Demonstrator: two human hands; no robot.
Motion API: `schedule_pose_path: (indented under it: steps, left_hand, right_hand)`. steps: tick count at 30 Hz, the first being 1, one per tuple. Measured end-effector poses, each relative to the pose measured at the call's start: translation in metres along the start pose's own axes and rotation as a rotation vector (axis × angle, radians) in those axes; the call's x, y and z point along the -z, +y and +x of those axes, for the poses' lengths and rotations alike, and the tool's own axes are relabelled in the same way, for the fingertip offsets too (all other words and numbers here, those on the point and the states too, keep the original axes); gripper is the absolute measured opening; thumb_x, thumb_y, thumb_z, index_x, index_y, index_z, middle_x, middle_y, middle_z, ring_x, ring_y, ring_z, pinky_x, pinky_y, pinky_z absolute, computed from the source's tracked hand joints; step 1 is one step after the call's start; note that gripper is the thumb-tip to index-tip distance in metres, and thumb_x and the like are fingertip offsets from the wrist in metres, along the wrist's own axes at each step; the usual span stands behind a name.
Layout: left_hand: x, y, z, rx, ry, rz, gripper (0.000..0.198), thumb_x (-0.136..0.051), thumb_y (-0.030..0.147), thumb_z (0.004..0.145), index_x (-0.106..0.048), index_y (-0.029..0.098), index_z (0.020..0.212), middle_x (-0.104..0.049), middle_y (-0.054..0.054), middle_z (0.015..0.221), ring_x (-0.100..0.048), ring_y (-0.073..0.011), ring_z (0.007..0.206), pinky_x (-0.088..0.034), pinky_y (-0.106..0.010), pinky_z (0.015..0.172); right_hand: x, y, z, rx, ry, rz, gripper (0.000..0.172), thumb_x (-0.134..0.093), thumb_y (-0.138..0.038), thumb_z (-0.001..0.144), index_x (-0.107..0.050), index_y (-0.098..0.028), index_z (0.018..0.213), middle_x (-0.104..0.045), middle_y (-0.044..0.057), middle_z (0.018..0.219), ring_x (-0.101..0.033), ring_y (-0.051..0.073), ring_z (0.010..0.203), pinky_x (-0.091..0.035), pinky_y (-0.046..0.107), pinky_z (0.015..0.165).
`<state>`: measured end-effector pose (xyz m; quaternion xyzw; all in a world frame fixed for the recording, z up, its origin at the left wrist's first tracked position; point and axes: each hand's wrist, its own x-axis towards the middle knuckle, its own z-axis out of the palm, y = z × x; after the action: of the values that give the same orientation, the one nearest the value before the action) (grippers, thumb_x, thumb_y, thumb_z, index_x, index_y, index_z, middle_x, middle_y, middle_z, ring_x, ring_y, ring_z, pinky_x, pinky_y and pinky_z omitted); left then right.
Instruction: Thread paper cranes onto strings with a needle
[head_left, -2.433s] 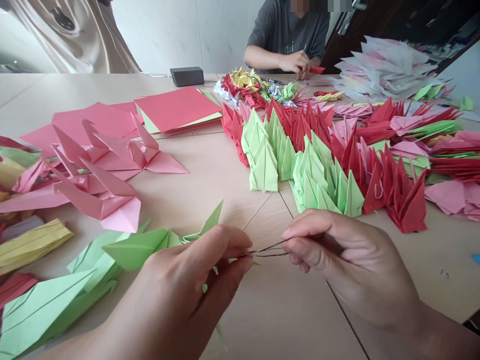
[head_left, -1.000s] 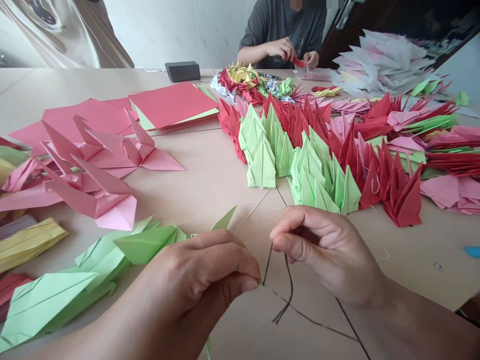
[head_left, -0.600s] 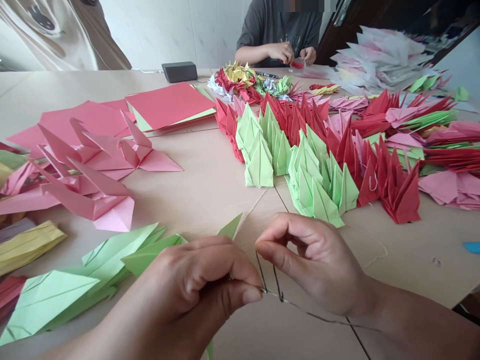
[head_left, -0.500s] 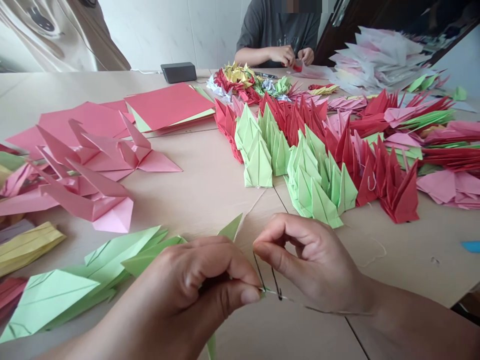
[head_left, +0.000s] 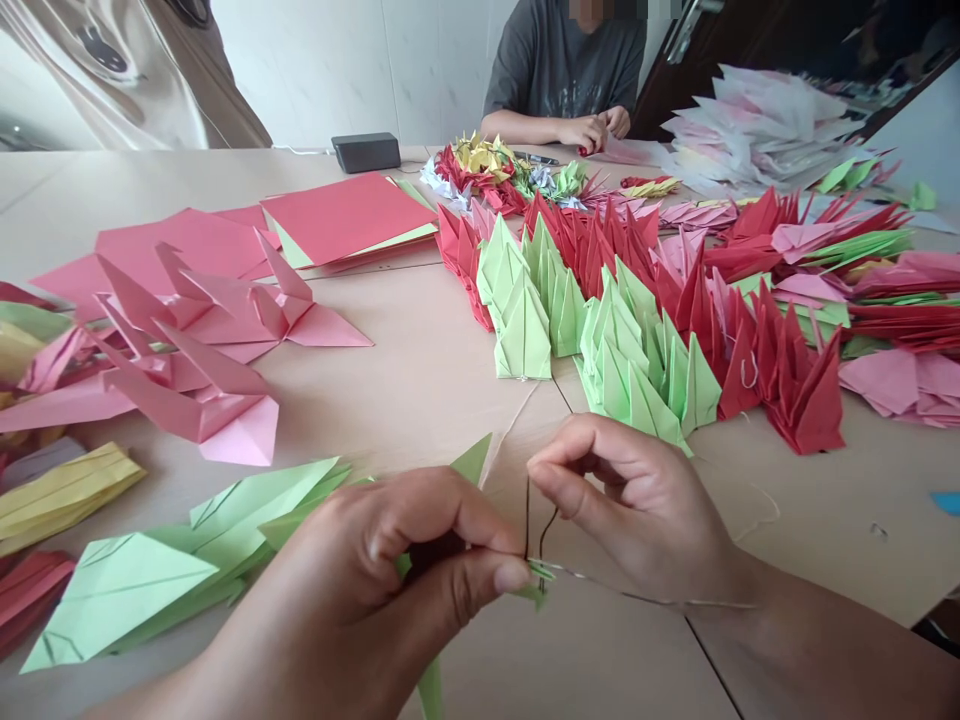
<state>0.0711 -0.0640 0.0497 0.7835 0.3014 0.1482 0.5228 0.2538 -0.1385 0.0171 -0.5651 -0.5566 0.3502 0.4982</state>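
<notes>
My left hand (head_left: 420, 570) pinches a green folded paper piece (head_left: 474, 462) between thumb and forefinger. Its pointed parts stick out above and below the hand, and my fingers hide the middle. Thumb and forefinger of my right hand (head_left: 637, 500) are pinched on a thin black thread (head_left: 527, 515), which drops to the edge of the green paper at my left fingertips. A second dark strand hangs beside it and also meets the paper. From there a thin cord (head_left: 592, 578), pale then darker, runs right across my right wrist.
Green folded pieces (head_left: 127, 590) and pink folded paper cranes (head_left: 232, 385) lie left. Flat red sheets (head_left: 352, 220) sit behind. Standing rows of green (head_left: 523, 335) and red folded pieces (head_left: 806, 400) fill the middle right. Across the table a person (head_left: 577, 90) handles paper near a translucent stack (head_left: 757, 130).
My right hand has moved slightly right, drawing the black thread more upright. The dark strand that hung in front of the cord now reaches the green paper's edge. The view has shifted slightly.
</notes>
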Motion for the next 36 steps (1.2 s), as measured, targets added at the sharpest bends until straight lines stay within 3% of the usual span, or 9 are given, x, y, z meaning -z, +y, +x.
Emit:
schedule_pose_path:
  steps: [5, 10, 14, 18, 23, 28, 36]
  left_hand:
    - [0.003, 0.0, -0.001, 0.02, 0.081, -0.031, 0.02, -0.061, 0.031, 0.083, -0.064, 0.022, 0.065, -0.061, 0.004, 0.052, -0.053, -0.0102, 0.044, -0.042, -0.017, 0.04]
    - [0.005, -0.002, -0.003, 0.041, 0.141, 0.062, 0.02, -0.057, 0.035, 0.087, -0.064, 0.024, 0.072, -0.066, 0.005, 0.054, -0.06, -0.0122, 0.046, -0.045, -0.018, 0.04]
    - [0.005, -0.001, 0.0, -0.062, 0.228, 0.248, 0.019, -0.058, 0.023, 0.083, -0.063, 0.023, 0.066, -0.061, 0.008, 0.048, -0.054, -0.008, 0.038, -0.039, -0.015, 0.036]
    - [0.002, -0.004, 0.001, -0.218, 0.2, 0.404, 0.016, -0.056, 0.016, 0.084, -0.064, 0.022, 0.071, -0.062, 0.006, 0.058, -0.056, -0.0061, 0.046, -0.041, -0.014, 0.046]
    - [0.001, -0.013, -0.003, -0.356, 0.042, 0.372, 0.021, -0.049, 0.01, 0.09, -0.064, 0.025, 0.089, -0.062, 0.005, 0.074, -0.059, -0.0054, 0.06, -0.042, -0.012, 0.055]
    - [0.002, -0.005, 0.002, -0.307, -0.062, 0.274, 0.018, -0.054, 0.011, 0.09, -0.061, 0.021, 0.077, -0.062, 0.007, 0.068, -0.058, -0.0037, 0.058, -0.042, -0.009, 0.055]
    - [-0.001, 0.001, 0.002, -0.282, -0.079, 0.241, 0.022, -0.055, 0.008, 0.087, -0.056, 0.019, 0.068, -0.055, 0.008, 0.06, -0.05, -0.0026, 0.05, -0.037, -0.009, 0.048]
  right_hand:
    - [0.006, -0.003, -0.005, 0.065, 0.013, -0.111, 0.013, -0.063, -0.019, 0.093, -0.061, -0.022, 0.08, -0.061, -0.003, 0.073, -0.056, 0.011, 0.063, -0.045, 0.021, 0.056]
    - [0.009, -0.009, -0.011, 0.268, -0.048, -0.261, 0.013, -0.061, -0.012, 0.091, -0.059, -0.025, 0.093, -0.064, -0.001, 0.075, -0.061, 0.014, 0.066, -0.049, 0.026, 0.058]
    - [0.018, -0.019, -0.016, 0.433, -0.011, -0.463, 0.017, -0.06, -0.012, 0.092, -0.06, -0.026, 0.103, -0.067, 0.002, 0.078, -0.064, 0.016, 0.064, -0.051, 0.029, 0.058]
    - [0.023, -0.022, -0.018, 0.488, 0.021, -0.617, 0.014, -0.058, -0.016, 0.095, -0.062, -0.026, 0.104, -0.069, 0.004, 0.081, -0.064, 0.018, 0.065, -0.051, 0.033, 0.061]
    - [0.021, -0.017, -0.009, 0.34, 0.01, -0.422, 0.01, -0.061, -0.016, 0.095, -0.062, -0.025, 0.091, -0.066, 0.0, 0.078, -0.062, 0.016, 0.07, -0.049, 0.029, 0.065]
    - [0.013, -0.009, 0.002, 0.215, -0.039, -0.253, 0.014, -0.063, -0.016, 0.093, -0.062, -0.023, 0.081, -0.062, -0.003, 0.071, -0.056, 0.013, 0.063, -0.046, 0.026, 0.06]
    - [-0.001, -0.001, 0.001, 0.239, -0.022, -0.248, 0.017, -0.061, -0.013, 0.092, -0.06, -0.02, 0.077, -0.057, -0.002, 0.067, -0.052, 0.012, 0.062, -0.041, 0.025, 0.058]
